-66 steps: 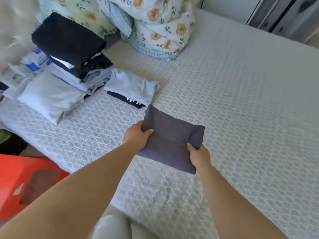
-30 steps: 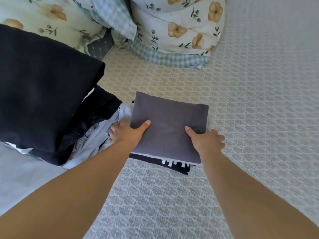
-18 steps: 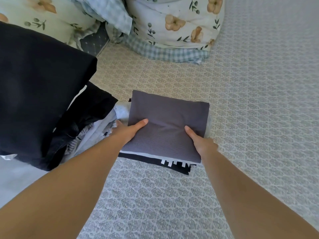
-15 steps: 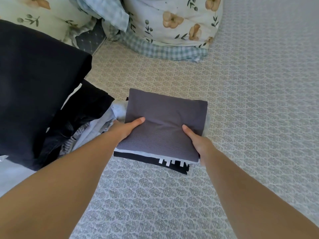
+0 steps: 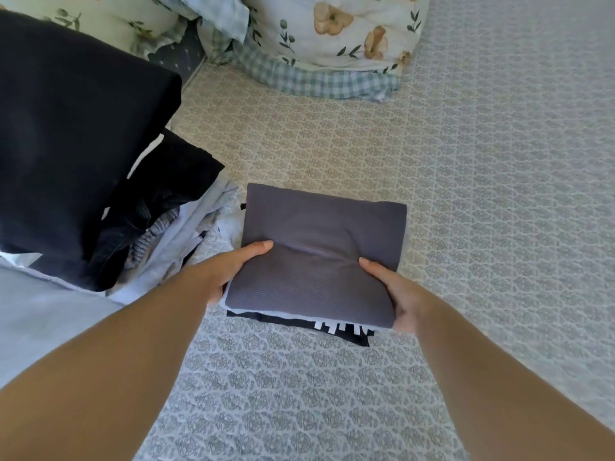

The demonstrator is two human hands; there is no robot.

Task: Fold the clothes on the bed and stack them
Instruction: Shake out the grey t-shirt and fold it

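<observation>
At the far left a tall, leaning stack of folded dark and pale clothes (image 5: 83,154) rests on the patterned grey-white quilted bed cover (image 5: 466,194). Just right of it sits a low pile: a black folded garment with white markings (image 5: 336,329) at the bottom, a pale blue folded layer (image 5: 266,312) above it, and on top the dark grey folded knit garment (image 5: 326,244).

The left hand (image 5: 226,271) grips the pile's left edge, thumb lying on the grey cloth and fingers tucked out of sight beneath or beside the layers; how many layers it has hold of I cannot tell. The right hand (image 5: 396,294) pinches the near right corner the same way, thumb on top, fingers curled under. The cloth dents and creases between the two thumbs.

The grey piece looks light, soft and limp, with no stiffness of its own, so it would likely sag or unfold if lifted from one side; taking both side edges through all layers seems safest. Behind, a floral and checked bundle of bedding (image 5: 332,44) lies well apart.
</observation>
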